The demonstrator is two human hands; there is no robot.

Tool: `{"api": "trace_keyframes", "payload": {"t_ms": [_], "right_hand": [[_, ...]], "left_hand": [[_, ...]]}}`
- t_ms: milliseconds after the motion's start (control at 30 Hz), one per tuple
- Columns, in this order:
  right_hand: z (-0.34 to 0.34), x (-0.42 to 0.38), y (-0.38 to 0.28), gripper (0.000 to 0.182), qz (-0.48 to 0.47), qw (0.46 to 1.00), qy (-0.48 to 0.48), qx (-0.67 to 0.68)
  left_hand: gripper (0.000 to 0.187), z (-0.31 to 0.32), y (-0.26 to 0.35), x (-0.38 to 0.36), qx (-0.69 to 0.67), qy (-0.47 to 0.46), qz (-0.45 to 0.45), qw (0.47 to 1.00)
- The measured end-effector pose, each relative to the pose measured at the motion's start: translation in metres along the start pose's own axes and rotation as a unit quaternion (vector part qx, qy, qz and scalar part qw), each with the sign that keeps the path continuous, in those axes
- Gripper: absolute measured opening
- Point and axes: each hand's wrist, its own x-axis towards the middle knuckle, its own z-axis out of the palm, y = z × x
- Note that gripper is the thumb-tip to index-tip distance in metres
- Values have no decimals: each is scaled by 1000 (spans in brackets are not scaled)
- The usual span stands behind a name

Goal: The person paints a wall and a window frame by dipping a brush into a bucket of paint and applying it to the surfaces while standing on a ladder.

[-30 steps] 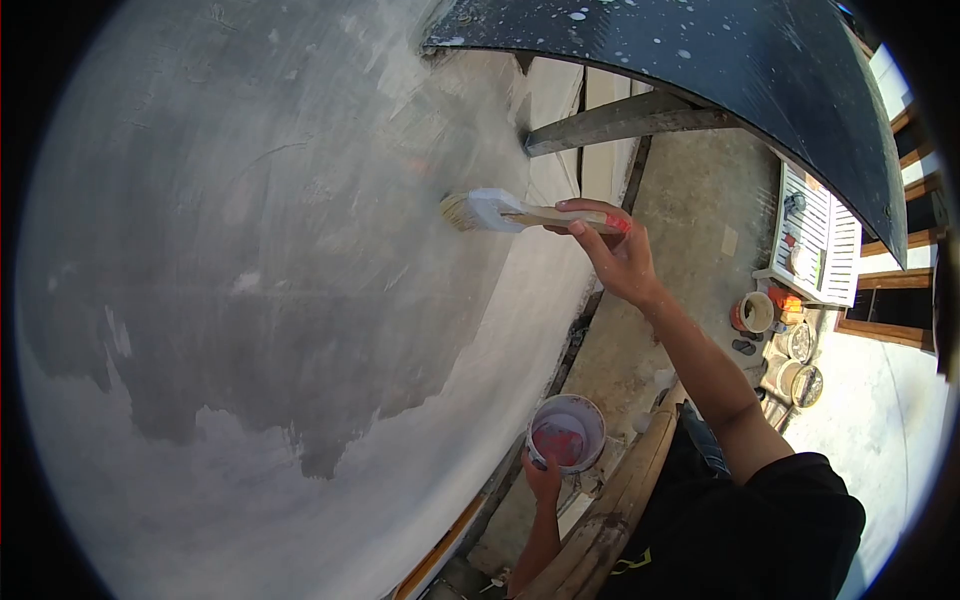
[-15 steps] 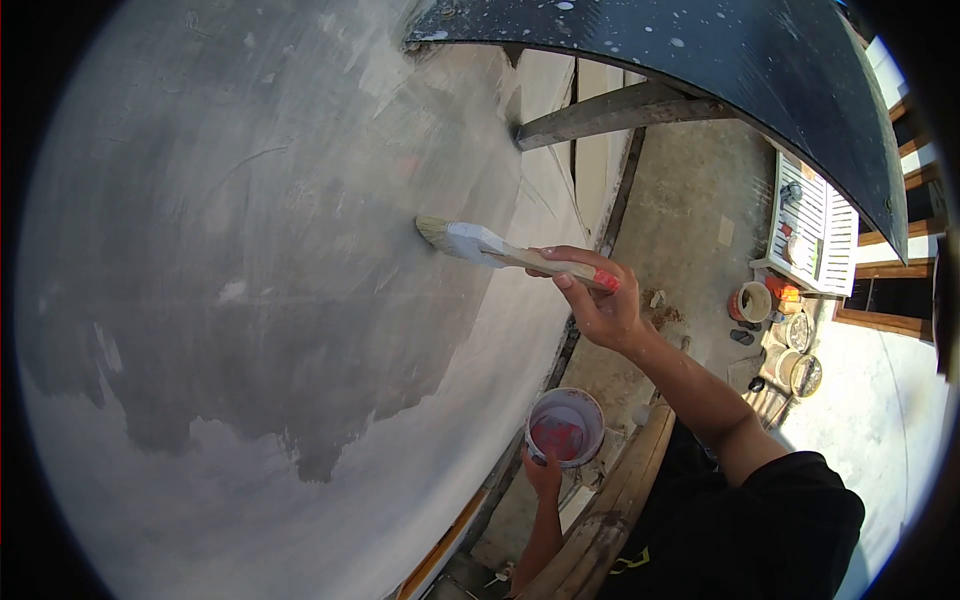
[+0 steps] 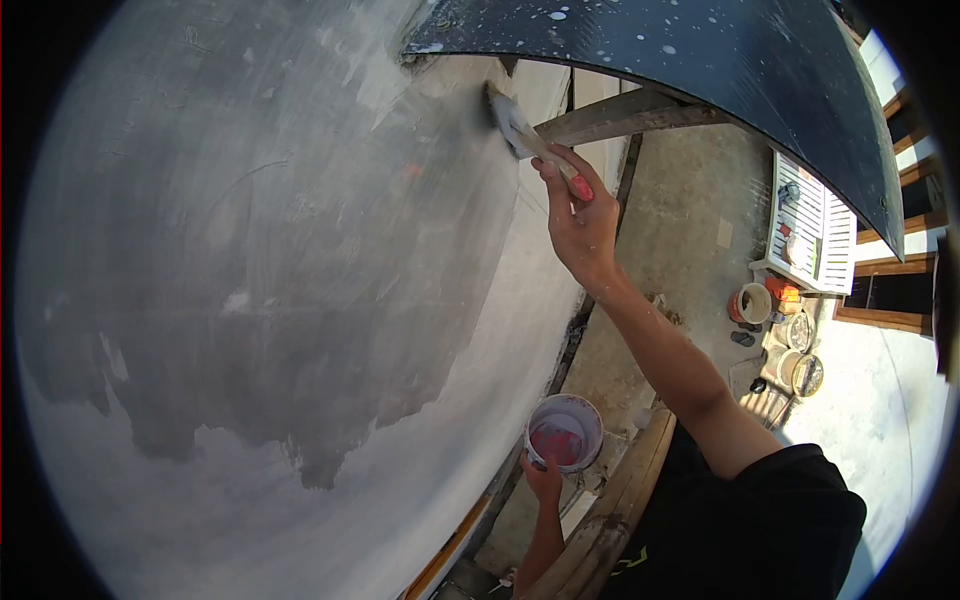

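Grey plaster, streaked with broad brush marks, covers most of the wall (image 3: 250, 250), darker across the middle and paler along its ragged lower edge. Against its upper right part, just beside a timber brace (image 3: 640, 112), is a flat paintbrush (image 3: 514, 125) with a whitish band and a red-ended wooden handle. Its bristles are dark and slightly blurred, and seem to touch the surface. The right hand (image 3: 583, 225) holds that handle, its grip pinching the wood between thumb and fingers. Lower down, the left hand (image 3: 544, 482) has its grip closed on the near side of a small white bucket (image 3: 572, 411), thumb by the rim; pinkish-red colour shows on the bucket's bottom. A wooden pole (image 3: 625, 500) runs slantwise between the bucket and the person's black shirt (image 3: 740, 530). Overhead, a dark canopy (image 3: 680, 45) spotted with white juts out above the brace. Beyond lies a concrete floor (image 3: 680, 220), with an open pail (image 3: 738, 305) near some dark sandals (image 3: 742, 339).
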Motion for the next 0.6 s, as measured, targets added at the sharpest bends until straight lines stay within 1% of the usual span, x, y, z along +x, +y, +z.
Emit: {"api": "trace_keyframes", "payload": {"t_ms": [33, 133, 167, 233, 267, 333, 367, 433, 467, 533, 567, 600], "right_hand": [[-4, -11, 0, 28, 11, 998, -6, 59], [-24, -45, -15, 31, 62, 977, -62, 194], [-26, -45, -22, 34, 93, 968, -57, 225], [-21, -36, -19, 35, 98, 964, -13, 247], [-16, -29, -16, 36, 99, 961, 7, 258], [-4, -12, -9, 35, 56, 971, 46, 226], [0, -5, -9, 34, 35, 975, 64, 210], [1, 7, -12, 31, 58, 994, 48, 84], [2, 9, -15, 29, 70, 997, 37, 20], [5, 12, -11, 26, 69, 996, 26, -51], [7, 11, -9, 25, 68, 994, 18, -87], [6, 5, -7, 25, 59, 996, 7, -72]], "left_hand": [[70, 4, -6, 2, 2, 10, 15, 1000], [71, 8, -7, 2, -22, 9, -11, 1000], [71, 7, -5, 2, -21, -5, -25, 999], [72, 5, 0, 1, -21, -30, -50, 998], [71, 6, 2, 1, -27, -24, -38, 999], [71, 8, 2, -2, -39, -10, -18, 999], [71, 5, 8, -3, -37, -18, -22, 999], [70, -1, 18, -5, -34, -31, -33, 998], [70, 0, 9, -4, -22, -25, -20, 999], [69, 9, -20, 6, 1, -12, 8, 1000], [69, 9, -18, 5, -12, -16, -1, 1000], [69, 8, -17, 5, -24, -18, -11, 999]]}}
